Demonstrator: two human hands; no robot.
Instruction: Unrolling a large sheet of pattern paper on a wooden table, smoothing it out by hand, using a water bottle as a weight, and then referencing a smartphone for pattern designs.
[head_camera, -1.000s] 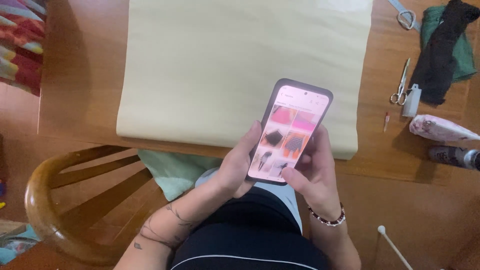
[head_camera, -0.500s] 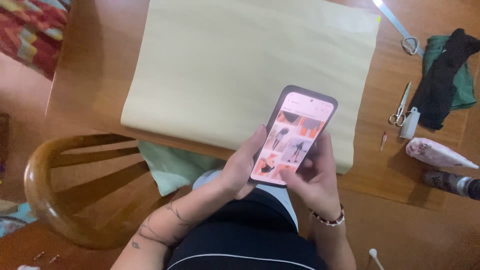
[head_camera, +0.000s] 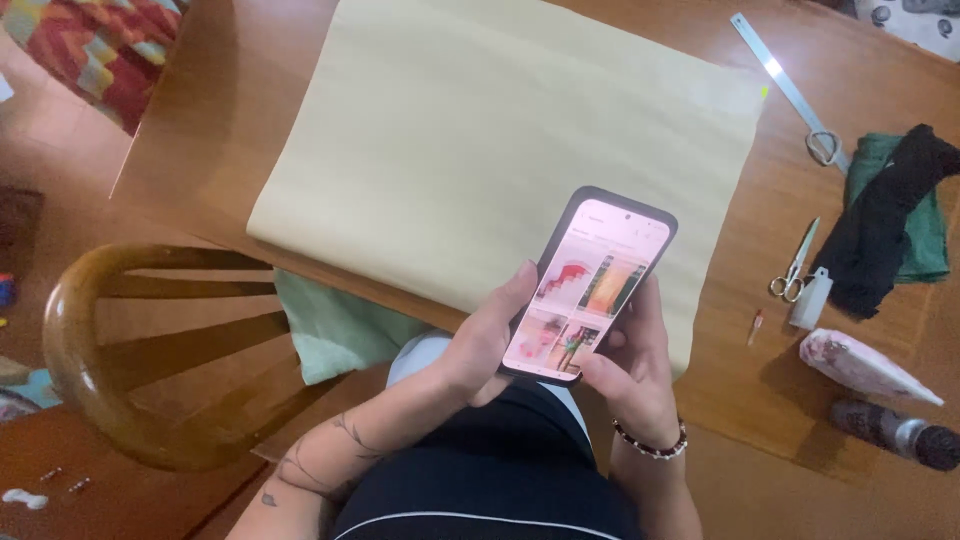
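Both hands (head_camera: 560, 350) still grip phone (head_camera: 590, 285); screen pictures changed, view shifted over paper sheet (head_camera: 480, 140).

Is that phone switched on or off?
On: the phone, held in the left hand and right hand, shows bright picture tiles.

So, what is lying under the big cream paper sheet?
The cream paper sheet lies on the wooden table. At its near edge a pale green cloth sticks out from beneath. Whatever else it covers is hidden.
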